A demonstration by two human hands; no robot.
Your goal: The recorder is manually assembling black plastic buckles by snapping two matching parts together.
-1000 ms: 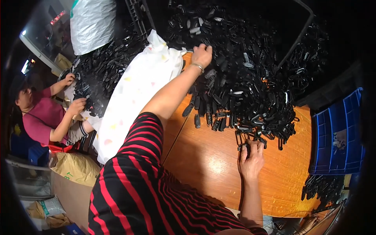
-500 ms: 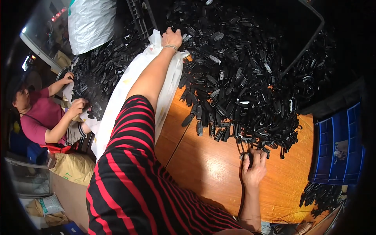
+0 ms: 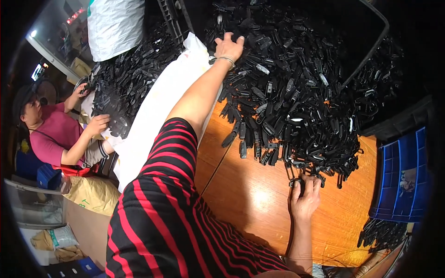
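Note:
A large heap of small black plastic clip-like parts [image 3: 292, 97] spreads over the orange-brown wooden table [image 3: 250, 185]. My left hand [image 3: 229, 48] reaches over the heap's far left side, fingers spread, with nothing visible in it. Along that forearm's left lies a white plastic sheet [image 3: 153, 106], its far corner standing up by the wrist. At the heap's near edge, my right hand [image 3: 307, 197] is closed around a black plastic part [image 3: 296, 183]. Its fingers partly cover that part, and other parts touch it.
On the left a person in a pink top [image 3: 55, 134] handles parts from another black heap [image 3: 134, 74]. A white sack [image 3: 116, 30] stands behind that heap. To the right is a blue crate [image 3: 401, 171]. A dark frame bar [image 3: 371, 55] crosses the far right.
My left hand has moved right, off the white sheet and over the heap, its fingers spreading. The sheet now lies mostly left of my arm. My right hand keeps its grip.

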